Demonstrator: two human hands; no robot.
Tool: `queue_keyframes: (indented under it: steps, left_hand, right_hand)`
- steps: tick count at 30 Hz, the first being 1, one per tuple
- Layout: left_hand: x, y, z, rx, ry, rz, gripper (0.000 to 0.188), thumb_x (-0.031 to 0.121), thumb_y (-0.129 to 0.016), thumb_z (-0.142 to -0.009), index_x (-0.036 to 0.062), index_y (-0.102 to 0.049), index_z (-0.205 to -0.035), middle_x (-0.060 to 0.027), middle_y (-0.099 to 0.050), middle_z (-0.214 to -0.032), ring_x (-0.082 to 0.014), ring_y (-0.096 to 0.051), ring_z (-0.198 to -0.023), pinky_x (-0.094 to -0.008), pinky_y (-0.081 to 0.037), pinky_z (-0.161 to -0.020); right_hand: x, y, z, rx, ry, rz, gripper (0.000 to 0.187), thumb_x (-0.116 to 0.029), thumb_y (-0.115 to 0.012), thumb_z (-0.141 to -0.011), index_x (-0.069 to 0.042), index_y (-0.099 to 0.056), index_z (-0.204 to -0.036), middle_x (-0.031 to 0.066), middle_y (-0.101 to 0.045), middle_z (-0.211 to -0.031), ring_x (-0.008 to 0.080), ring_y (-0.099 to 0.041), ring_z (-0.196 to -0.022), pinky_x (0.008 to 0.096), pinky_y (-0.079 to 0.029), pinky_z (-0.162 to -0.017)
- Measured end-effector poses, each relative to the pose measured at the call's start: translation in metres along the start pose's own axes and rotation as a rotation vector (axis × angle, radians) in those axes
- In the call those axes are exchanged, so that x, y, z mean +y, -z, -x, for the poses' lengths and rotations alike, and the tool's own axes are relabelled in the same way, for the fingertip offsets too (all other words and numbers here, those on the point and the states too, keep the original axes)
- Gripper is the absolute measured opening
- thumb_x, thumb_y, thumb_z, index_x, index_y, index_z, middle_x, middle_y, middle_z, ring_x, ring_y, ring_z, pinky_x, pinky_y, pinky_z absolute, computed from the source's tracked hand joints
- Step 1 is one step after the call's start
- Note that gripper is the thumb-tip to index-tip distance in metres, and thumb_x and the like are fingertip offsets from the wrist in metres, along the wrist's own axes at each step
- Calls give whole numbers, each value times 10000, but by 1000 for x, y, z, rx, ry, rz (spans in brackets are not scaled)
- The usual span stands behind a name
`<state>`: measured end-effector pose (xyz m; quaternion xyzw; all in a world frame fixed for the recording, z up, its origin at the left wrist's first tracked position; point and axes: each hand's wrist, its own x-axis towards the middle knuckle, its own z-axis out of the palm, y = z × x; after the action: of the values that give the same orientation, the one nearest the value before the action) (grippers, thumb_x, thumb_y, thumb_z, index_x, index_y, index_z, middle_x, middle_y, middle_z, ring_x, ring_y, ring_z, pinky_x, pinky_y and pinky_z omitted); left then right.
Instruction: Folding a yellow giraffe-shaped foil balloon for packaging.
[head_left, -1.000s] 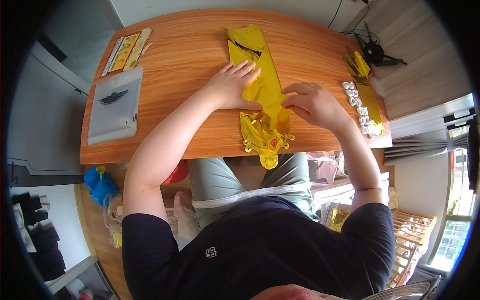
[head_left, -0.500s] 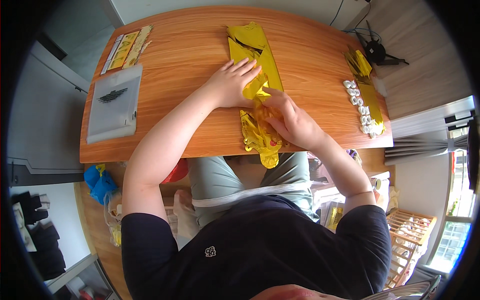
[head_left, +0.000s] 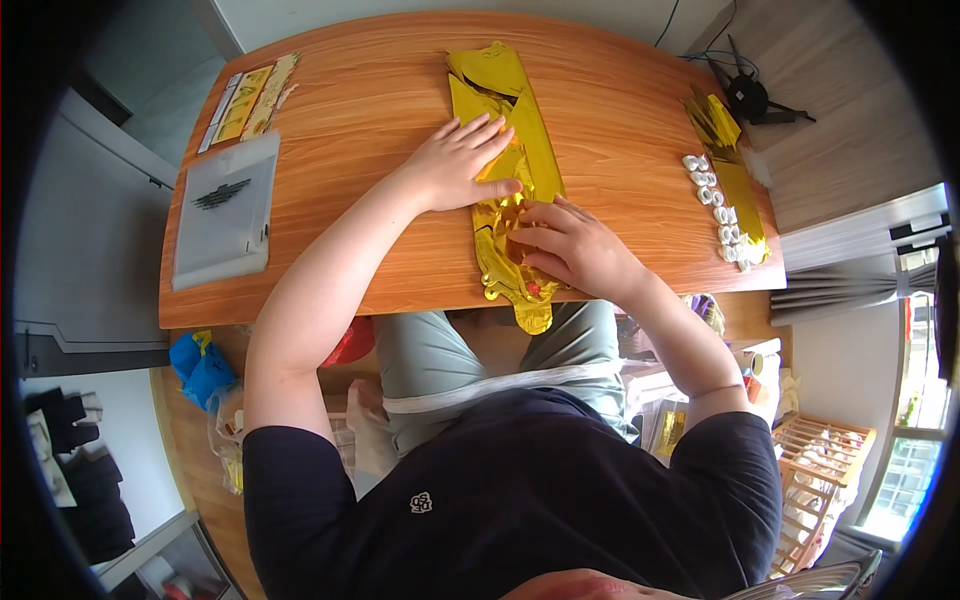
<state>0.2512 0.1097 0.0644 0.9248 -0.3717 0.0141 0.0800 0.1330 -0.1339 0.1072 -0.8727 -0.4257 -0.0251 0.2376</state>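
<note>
A flat, uninflated gold foil balloon (head_left: pixel 535 140) lies lengthwise in the middle of the table, wrinkled toward me. Its rounded near end, with a small red spot, hangs over the front edge. My left hand (head_left: pixel 455 170) rests flat on its left side, fingers outstretched and thumb across the foil. Closer to the edge, my right hand (head_left: pixel 588 252) lies over the creased part with its fingers apart and slightly bent, pressing on the foil. Neither hand grips anything that I can see. The foil under both palms is hidden.
White tape rolls (head_left: pixel 714 198) line the right side beside more folded gold foil (head_left: pixel 738 195). A black device with antennas (head_left: pixel 750 98) stands behind them. At left lie a clear plastic sleeve (head_left: pixel 225 235) with dark thin pieces and yellow printed sheets (head_left: pixel 245 100). The table (head_left: pixel 370 280) ends before my lap.
My right hand has let go of the raised, bunched foil and come down flat on it, nearer the edge. The foil lies flatter. My left hand stays on it, thumb now across the foil.
</note>
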Motion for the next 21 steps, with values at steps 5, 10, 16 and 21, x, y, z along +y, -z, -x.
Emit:
queue_keyframes:
  steps: [5,10,16,21]
  left_hand:
    - [8,6,2,-25,-4,-81,1130,863,-505,-830,120,-228,-1635,-116,-220,-1696,-284,-184,-1571,-451,-146,-1282]
    - [11,9,4,-18,-1,-74,1153,855,-553,-804,121,-231,-1634,-118,-220,-1696,-282,-186,-1571,-452,-149,-1283]
    - [13,11,4,-24,8,-74,1177,850,-588,-779,122,-234,-1632,-120,-226,-1694,-281,-190,-1570,-454,-154,-1282]
    - [12,10,4,-16,5,-66,1181,851,-591,-776,119,-233,-1632,-122,-230,-1693,-281,-192,-1570,-457,-156,-1281]
  right_hand:
    - [4,0,2,19,43,77,354,-168,-741,-887,-95,-677,-1227,136,-625,-1248,341,-581,-1208,467,-456,-1056]
    - [9,5,-1,57,-64,-107,323,-124,-754,-860,-85,-700,-1175,147,-673,-1167,351,-596,-1185,457,-463,-1050]
    - [14,16,-4,56,-186,24,428,-161,-847,-756,-84,-721,-1157,163,-701,-1126,363,-594,-1213,448,-462,-1060]
    - [15,25,-13,1,-294,6,636,-240,-911,-678,-110,-687,-1258,146,-675,-1243,355,-544,-1291,449,-438,-1091]
